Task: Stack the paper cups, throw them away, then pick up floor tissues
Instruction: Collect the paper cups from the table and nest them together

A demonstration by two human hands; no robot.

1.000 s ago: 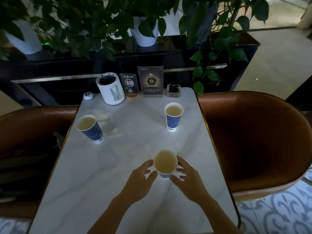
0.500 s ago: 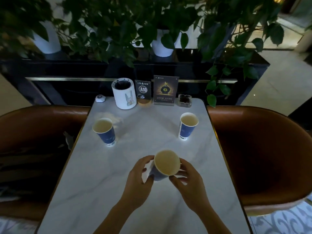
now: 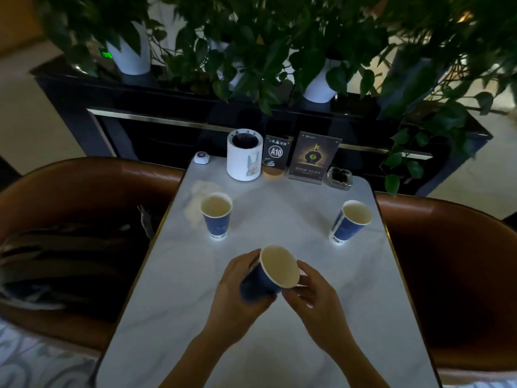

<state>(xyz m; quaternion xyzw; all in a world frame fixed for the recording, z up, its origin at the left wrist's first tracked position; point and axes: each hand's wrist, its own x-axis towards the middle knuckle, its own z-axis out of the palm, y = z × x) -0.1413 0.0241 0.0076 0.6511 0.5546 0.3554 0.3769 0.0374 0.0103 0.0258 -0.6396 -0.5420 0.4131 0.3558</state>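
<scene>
Three blue paper cups with pale insides are on or above the white marble table [image 3: 173, 317]. The near cup [image 3: 268, 275] is lifted off the table and tilted, its mouth facing up and right. My left hand [image 3: 237, 292] wraps its body from the left and below. My right hand [image 3: 310, 295] touches its rim and side from the right. A second cup [image 3: 216, 215] stands upright at the middle left. The third cup [image 3: 351, 222] stands near the right edge. No floor tissues are visible.
Along the table's far edge stand a white cylindrical holder [image 3: 244, 154], an A10 sign [image 3: 275, 154], a dark menu card [image 3: 313, 158], a glass ashtray [image 3: 340, 178] and a small white button [image 3: 202, 158]. Brown leather seats [image 3: 453, 270] flank both sides. Potted plants overhang the black ledge behind.
The near cup has been lifted off the table and tilted between both hands. The view has shifted closer and a little left.
</scene>
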